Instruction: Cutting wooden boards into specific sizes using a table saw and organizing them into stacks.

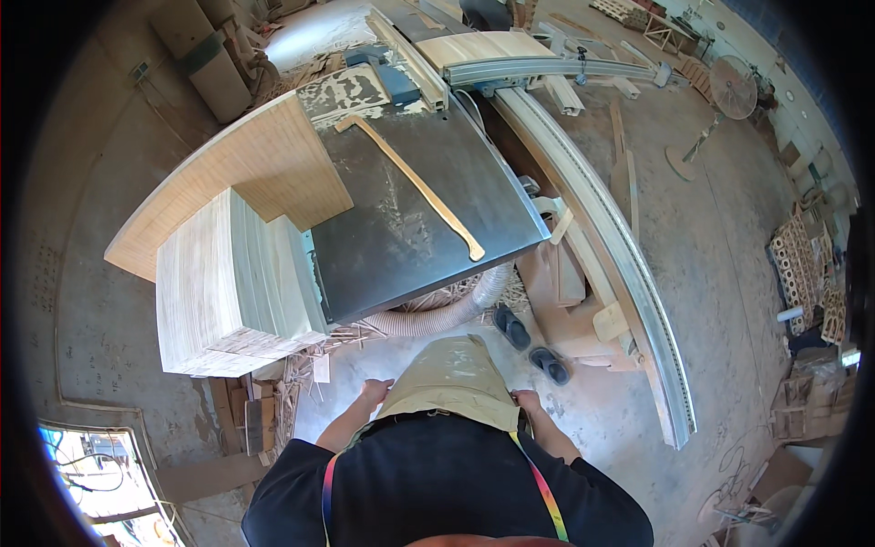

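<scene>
At my waist hangs a beige apron (451,378) with pale stains, standing out in front of me. My left hand (375,391) is at its left edge, the fingers closed on the cloth. Closed at the opposite edge is my right hand (526,399), its fingers partly hidden by the apron. Ahead of me, a curved wooden axe-handle-shaped piece (415,182) lies slantwise on the dark machine table (365,260), out of reach of both hands.
A tall stack of pale boards (196,301) stands left of the table, with a wide wood panel (246,164) behind it. A long metal rail (629,264) runs along the right. Dark slippers (549,365), a ribbed hose (428,321) and wood scraps (296,383) lie low down.
</scene>
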Action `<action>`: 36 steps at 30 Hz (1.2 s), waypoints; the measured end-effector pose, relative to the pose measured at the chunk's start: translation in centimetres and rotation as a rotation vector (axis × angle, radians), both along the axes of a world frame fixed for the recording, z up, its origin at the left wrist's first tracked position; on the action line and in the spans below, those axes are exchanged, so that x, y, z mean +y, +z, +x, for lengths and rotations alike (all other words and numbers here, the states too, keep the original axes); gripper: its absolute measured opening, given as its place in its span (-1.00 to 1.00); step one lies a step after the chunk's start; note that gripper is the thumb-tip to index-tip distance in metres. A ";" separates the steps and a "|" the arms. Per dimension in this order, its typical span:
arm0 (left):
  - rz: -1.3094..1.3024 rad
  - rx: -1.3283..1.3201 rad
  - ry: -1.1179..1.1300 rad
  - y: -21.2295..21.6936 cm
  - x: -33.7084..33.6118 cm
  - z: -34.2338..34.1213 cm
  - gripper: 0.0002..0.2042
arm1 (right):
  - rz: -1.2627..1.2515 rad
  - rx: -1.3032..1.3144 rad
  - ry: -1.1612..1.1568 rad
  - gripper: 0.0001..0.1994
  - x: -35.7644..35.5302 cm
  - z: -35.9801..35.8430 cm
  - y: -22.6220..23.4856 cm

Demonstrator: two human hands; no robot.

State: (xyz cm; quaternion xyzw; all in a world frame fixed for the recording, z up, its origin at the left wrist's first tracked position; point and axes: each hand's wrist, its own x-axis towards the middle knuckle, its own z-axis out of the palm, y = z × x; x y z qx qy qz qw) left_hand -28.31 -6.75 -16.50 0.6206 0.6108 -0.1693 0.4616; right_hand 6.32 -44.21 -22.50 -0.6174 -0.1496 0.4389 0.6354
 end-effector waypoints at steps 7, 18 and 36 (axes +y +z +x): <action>-0.025 -0.016 0.042 0.0 0.0 0.5 -0.52 | -0.721 0.282 -0.109 -0.77 2.0 0.1 3.8; -0.180 -0.110 0.338 2.4 -0.4 1.7 -0.65 | -0.646 0.195 -0.115 -0.80 2.9 -0.2 6.9; -0.180 -0.150 0.360 1.2 -0.6 0.9 -0.65 | -0.758 0.071 -0.019 -0.74 2.1 -0.3 5.4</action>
